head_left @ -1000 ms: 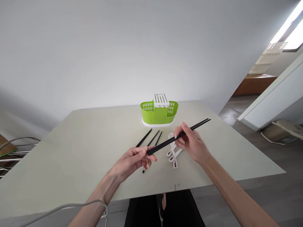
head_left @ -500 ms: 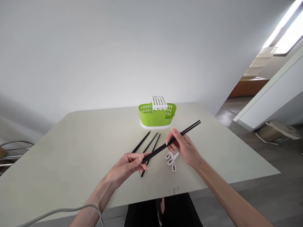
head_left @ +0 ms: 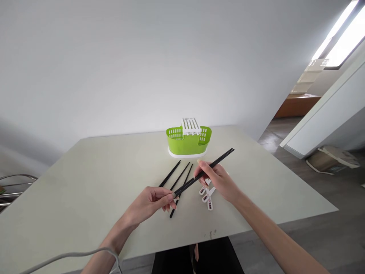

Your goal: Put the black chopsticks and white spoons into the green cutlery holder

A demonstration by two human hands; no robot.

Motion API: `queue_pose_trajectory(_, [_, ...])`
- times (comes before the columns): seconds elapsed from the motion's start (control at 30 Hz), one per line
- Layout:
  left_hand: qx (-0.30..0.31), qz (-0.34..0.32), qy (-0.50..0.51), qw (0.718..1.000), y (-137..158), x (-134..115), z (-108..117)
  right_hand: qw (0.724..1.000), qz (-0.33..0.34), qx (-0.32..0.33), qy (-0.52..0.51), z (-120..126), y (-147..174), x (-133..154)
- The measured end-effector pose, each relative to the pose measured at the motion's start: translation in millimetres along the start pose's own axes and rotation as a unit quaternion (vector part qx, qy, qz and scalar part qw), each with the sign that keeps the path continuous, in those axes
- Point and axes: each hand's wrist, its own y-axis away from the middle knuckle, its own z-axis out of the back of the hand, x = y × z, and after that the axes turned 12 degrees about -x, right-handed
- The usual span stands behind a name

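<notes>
A pair of black chopsticks [head_left: 188, 185] slants up to the right above the table, held at both ends of its middle stretch. My left hand [head_left: 151, 203] pinches the lower, thicker end between thumb and fingers. Farther up, my right hand [head_left: 218, 179] is closed around the pair. Several more black chopsticks [head_left: 170, 173] lie on the table beneath, partly covered by my left hand. Below my right hand are several white-handled utensils [head_left: 210, 204] with printed labels; their far ends are hidden by the hand.
A green basket [head_left: 182, 146] with a white slatted top [head_left: 191, 125] and white base stands at the back of the pale table [head_left: 108, 171], near the wall. A grey cable [head_left: 74, 254] crosses my left forearm. The table's front edge lies just before my legs.
Both hands still grip the chopsticks. The pair's upper tips have shifted left and slightly down, and my right hand has moved a little left. The camera view has tilted slightly.
</notes>
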Motion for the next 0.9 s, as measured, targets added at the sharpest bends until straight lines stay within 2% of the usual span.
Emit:
queue_pose_trajectory(0.13, [-0.051,-0.017,-0.050,0.997,0,2,6,1.000,-0.002,-0.028,-0.009,0,-2,3])
queue_pose_trajectory(0.27, [-0.129,-0.049,-0.121,0.983,-2,4,14,0.991,0.024,-0.126,-0.041,0,-7,13])
queue_pose_trajectory(0.33, [-0.159,-0.062,-0.145,0.975,-5,8,19,0.987,0.028,-0.154,-0.040,-1,-10,18])
queue_pose_trajectory(0.47, [-0.200,-0.086,-0.155,0.964,-17,16,23,0.988,0.055,-0.147,-0.018,-3,-16,27])
queue_pose_trajectory(0.6, [-0.268,-0.139,-0.105,0.948,-43,26,31,0.982,0.121,-0.148,0.004,-4,-30,43])
queue_pose_trajectory(0.67, [-0.302,-0.149,-0.076,0.939,-60,34,41,0.972,0.167,-0.160,0.024,-2,-42,57])
queue_pose_trajectory(0.77, [-0.352,-0.120,-0.056,0.927,-84,52,60,0.945,0.251,-0.194,0.078,2,-67,83])
queue_pose_trajectory(0.9, [-0.355,-0.108,-0.038,0.928,-96,70,74,0.896,0.322,-0.219,0.213,5,-107,112])
